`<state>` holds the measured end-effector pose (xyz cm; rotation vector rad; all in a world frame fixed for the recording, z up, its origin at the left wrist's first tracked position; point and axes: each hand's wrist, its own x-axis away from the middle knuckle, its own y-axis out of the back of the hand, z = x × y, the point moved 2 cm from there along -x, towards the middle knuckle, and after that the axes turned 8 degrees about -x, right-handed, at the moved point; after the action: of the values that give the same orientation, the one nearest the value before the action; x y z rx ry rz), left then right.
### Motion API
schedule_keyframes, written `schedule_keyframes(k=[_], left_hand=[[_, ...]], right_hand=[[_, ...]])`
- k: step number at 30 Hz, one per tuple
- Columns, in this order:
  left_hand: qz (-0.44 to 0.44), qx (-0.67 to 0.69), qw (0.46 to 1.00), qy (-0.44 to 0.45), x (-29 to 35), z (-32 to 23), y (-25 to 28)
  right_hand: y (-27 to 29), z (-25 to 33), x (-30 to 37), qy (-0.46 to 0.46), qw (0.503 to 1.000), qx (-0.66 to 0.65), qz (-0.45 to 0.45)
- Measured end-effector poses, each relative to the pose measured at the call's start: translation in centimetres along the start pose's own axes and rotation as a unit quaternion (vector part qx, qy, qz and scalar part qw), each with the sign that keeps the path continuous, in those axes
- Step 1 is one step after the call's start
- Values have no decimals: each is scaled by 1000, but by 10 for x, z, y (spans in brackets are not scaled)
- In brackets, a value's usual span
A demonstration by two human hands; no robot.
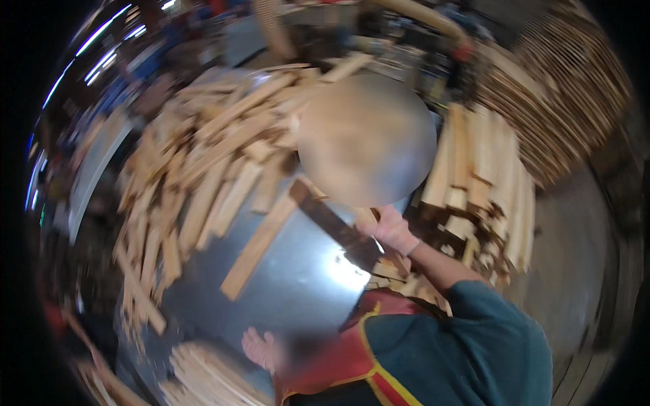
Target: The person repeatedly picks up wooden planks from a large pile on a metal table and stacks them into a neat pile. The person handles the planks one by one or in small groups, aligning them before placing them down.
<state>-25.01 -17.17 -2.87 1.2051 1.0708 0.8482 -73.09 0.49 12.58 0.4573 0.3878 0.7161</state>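
Observation:
My right hand (396, 230) is closed round a short wooden strip, whose pale end (366, 220) shows beside the fingers; a blurred oval patch hides the area just beyond. A dark-faced wooden strip (332, 222) lies slantwise to the left of that hand. Down at the lower edge, my left hand (259, 348) has its fingers apart and holds nothing visible. It is over the near side of the shiny metal table (288, 271), close to a bundle of pale strips (206, 372). One light wooden slat (261, 247) lies alone on the metal.
A loose heap of wooden slats (223, 149) covers the table's far left. To the right stands a stack of pale boards (481, 159), with a larger stack of thin strips (569, 88) behind. A ribbed hose (273, 30) hangs at the back.

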Motion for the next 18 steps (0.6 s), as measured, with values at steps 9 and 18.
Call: schedule_keyframes(k=[9, 18], left_hand=[[48, -33, 998, 1, 1, 12, -27], [65, -37, 997, 15, 8, 18, -17]], right_hand=[[330, -86, 53, -99, 899, 297, -306], [265, -120, -52, -157, 868, 442, -163]])
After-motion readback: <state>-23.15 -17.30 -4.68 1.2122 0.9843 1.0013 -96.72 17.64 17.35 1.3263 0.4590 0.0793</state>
